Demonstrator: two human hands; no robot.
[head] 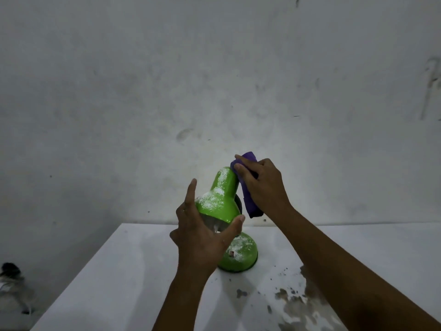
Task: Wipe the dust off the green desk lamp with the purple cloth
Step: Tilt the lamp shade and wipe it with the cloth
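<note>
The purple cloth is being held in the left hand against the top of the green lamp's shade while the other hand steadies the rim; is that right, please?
Not quite: the head view shows the right hand holding the purple cloth there; the left hand steadies the rim of the green lamp.

Both my arms come into view from the bottom edge, and both are bare for as far as they show: no sleeve or cuff on either forearm, and no watch or band at either wrist. My left hand (202, 237) wears no glove. A small pale glint sits near the base of one of its fingers (191, 194); it may be a ring, but it is too small to tell. My right hand (265, 185) is also ungloved, with nothing worn on it that I can make out. My fingernails are short and plain.
</note>
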